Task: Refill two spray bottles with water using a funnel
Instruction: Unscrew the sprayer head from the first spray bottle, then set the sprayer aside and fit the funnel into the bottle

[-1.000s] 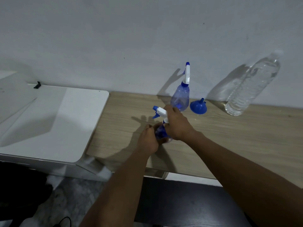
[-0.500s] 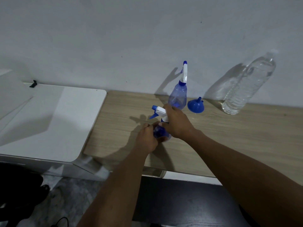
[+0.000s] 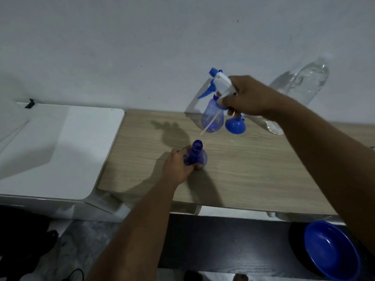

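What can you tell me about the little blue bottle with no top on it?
The small blue bottle looks like see-through plastic, with a round belly and a narrow threaded neck. Its mouth is open, because the sprayer top is off. It stands upright on the wooden table, near the front edge. The left hand wraps around its belly.

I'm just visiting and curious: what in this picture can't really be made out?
- Head view: the second spray bottle's own top is hidden behind the lifted spray head in the right hand.
- The water bottle's cap is washed out against the wall, and the right arm hides part of its base.
- The open bottle's lower body sits behind the left hand.
- The blue bowl is partly covered by the right arm.
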